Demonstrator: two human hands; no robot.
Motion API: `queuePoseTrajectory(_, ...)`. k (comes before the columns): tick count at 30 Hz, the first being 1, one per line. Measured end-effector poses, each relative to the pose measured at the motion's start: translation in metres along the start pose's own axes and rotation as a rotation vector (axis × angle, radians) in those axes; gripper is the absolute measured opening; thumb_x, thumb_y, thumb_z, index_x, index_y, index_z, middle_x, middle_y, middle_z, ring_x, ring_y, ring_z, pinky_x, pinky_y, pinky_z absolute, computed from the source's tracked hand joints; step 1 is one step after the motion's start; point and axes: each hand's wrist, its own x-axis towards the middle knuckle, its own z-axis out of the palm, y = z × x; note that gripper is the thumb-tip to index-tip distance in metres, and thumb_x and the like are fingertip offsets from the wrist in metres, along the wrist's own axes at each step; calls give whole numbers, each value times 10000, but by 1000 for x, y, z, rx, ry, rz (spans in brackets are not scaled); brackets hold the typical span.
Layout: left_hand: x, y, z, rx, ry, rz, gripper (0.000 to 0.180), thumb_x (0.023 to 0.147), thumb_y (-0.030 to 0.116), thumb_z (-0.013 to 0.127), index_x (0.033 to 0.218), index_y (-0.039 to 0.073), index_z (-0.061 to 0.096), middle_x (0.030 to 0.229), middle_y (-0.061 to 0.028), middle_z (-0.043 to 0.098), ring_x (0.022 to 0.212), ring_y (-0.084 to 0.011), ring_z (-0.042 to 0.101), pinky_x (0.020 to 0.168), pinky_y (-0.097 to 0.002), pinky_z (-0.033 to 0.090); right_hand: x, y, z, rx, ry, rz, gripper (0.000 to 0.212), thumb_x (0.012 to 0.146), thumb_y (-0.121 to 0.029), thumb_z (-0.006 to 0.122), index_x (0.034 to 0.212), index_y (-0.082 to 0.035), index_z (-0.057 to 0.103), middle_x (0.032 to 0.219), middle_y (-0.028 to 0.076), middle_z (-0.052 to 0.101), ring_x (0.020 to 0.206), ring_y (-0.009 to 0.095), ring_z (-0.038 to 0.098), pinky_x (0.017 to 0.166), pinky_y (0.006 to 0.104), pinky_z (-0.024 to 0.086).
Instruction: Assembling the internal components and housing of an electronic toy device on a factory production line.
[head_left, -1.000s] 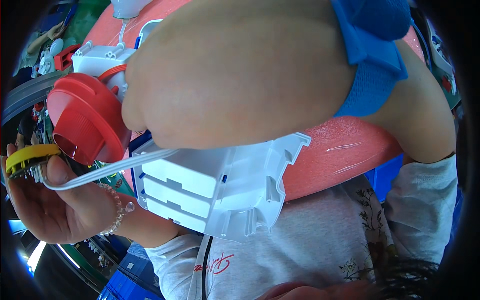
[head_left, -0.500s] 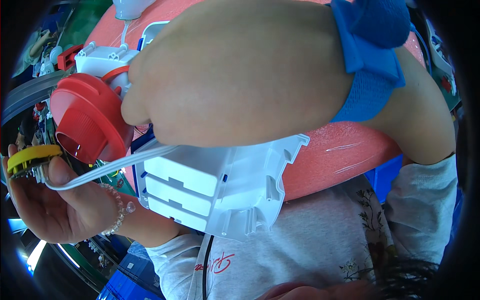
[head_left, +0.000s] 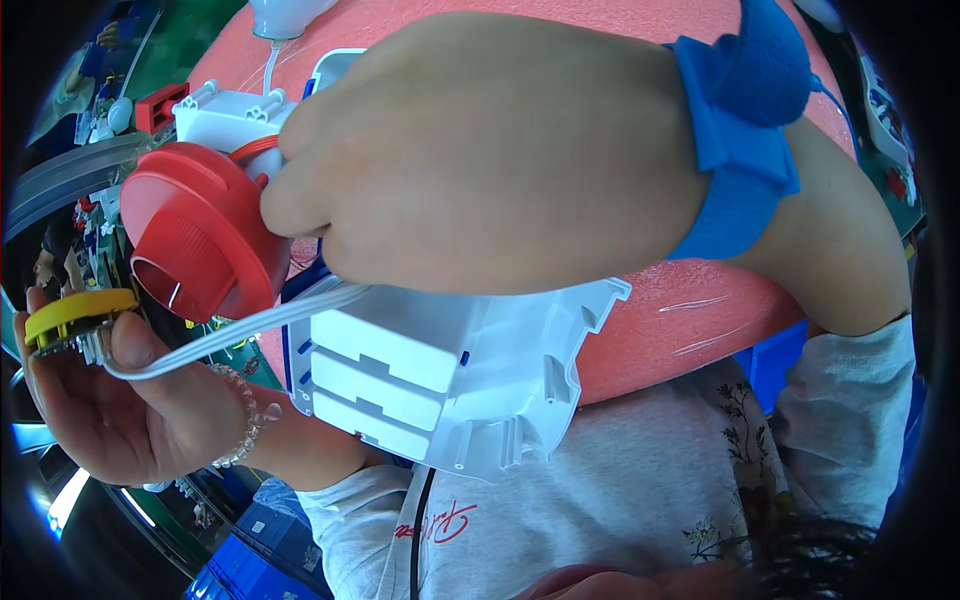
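My left hand (head_left: pixel 150 410), palm up with a beaded bracelet at the wrist, pinches a round yellow piece (head_left: pixel 85 312) with a small circuit board and connectors on its underside. A flat white cable (head_left: pixel 235 333) runs from that board to below my right hand (head_left: pixel 470 160). That hand, with a blue strap at its wrist, is curled closed against the rim of a red funnel-shaped plastic part (head_left: pixel 205 230); its fingertips are hidden. Beneath it lies a white plastic housing (head_left: pixel 500 350) with slots and ribs, its inside showing. An orange-red wire (head_left: pixel 255 147) shows beside my fingers.
A pink foam-covered surface (head_left: pixel 680 310) lies under the work. Behind the red part stand a white box-like part (head_left: pixel 225 118) and a white rounded vessel (head_left: pixel 285 15). Blue bins (head_left: pixel 265 560) are at lower left. A dark cord (head_left: pixel 420 530) hangs against my shirt.
The whole view has shifted slightly, so hands and parts sit a little farther right. Both hands keep nearly the same pose and hold.
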Motion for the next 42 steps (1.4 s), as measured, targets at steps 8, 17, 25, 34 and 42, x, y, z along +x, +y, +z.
queuePoseTrajectory(8,1,-4,-4,-4,31,54,427,720,157,731,1071,-5,550,1002,-174,615,918,-285,618,766,-329,527,-2,-7,-5,15,-35,3,146,711,-124,574,825,-56,634,843,59,598,833,217,576,689,321,491)
queuePoseTrajectory(17,1,0,4,-65,98,39,389,722,172,734,1043,13,582,939,-132,645,867,-240,636,750,-294,528,-16,-21,-14,27,-66,19,153,721,-121,569,846,-63,635,874,47,598,871,211,576,713,317,494)
queuePoseTrajectory(25,3,-5,-1,-1,76,34,385,723,185,735,1034,13,584,927,-131,647,862,-236,637,733,-278,526,-19,-11,-1,63,282,-256,85,666,-140,572,649,-60,596,747,42,559,793,203,567,636,312,487)
queuePoseTrajectory(34,0,-7,-2,-6,61,31,379,722,188,736,1025,15,588,924,-127,650,846,-231,642,716,-274,528,-15,-11,3,74,223,-139,92,669,-146,575,663,-66,621,770,44,577,816,202,566,660,304,486)
queuePoseTrajectory(42,1,9,20,-156,-62,28,342,779,75,659,1086,2,528,1115,-183,566,1005,-282,583,809,-316,519,-25,-14,-3,-76,167,-169,129,661,-134,559,665,-41,647,810,88,612,856,223,569,717,320,476)
